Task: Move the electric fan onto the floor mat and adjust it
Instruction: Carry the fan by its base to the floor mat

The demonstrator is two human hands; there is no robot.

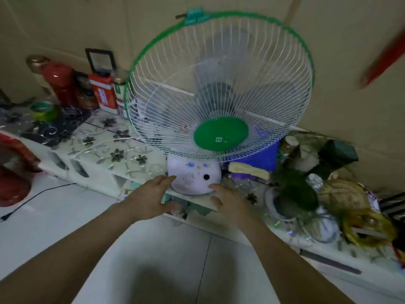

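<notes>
The electric fan (219, 88) stands on a low white shelf (96, 170) against the wall, its round white base (194, 177) at the shelf's front edge and its wire cage tilted back toward the wall. The cage has a green rim and a green disc (221, 133) at its centre, and a teal clip (195, 16) sits at the top of the rim. The left hand (150, 197) reaches in from below with its fingers spread and loosely extended, the fingertips just beside the left side of the base; it grips nothing. The right hand (228, 200) reaches toward the right side of the base, also open with the fingers apart, its fingertips at or very near the lower edge of the base; whether they touch cannot be told. The shelf top is covered by a clear sheet printed with dark flowers. To the left of the fan stand a red flask (58, 79), a red tin (103, 93) and a dark picture frame (100, 60) leaning on the wall, with a green roll of tape (42, 108) further left. To the right of the base lie a blue box (260, 156) and a yellowish sponge (248, 170), then a white pot with a dark green plant (291, 194) and a heap of blurred ornaments. A black cord (37, 196) runs across the white tiled floor (166, 249) at the left. No floor mat is in view.
</notes>
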